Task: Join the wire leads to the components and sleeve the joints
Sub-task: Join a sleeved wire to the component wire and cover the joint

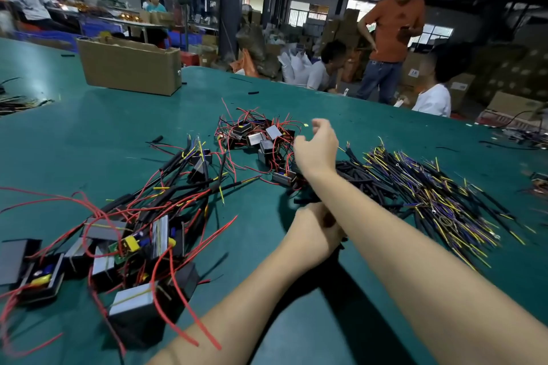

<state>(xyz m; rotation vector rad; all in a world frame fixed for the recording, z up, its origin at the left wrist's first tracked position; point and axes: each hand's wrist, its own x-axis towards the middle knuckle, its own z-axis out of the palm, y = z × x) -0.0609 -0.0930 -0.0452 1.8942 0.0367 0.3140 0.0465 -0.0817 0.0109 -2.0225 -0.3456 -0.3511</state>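
My right hand [315, 147] reaches out over the far heap of small boxed components [261, 139] with red leads, its grip loose and half curled, holding nothing I can make out. My left hand [311, 234] lies lower on the green table [89, 133], crossed under the right forearm, so I cannot tell its grip. Sleeved, joined units [118, 243] sprawl at near left. A pile of yellow and purple wire leads [430, 195] with black sleeves sits right. A cardboard box [130, 67] stands far left.
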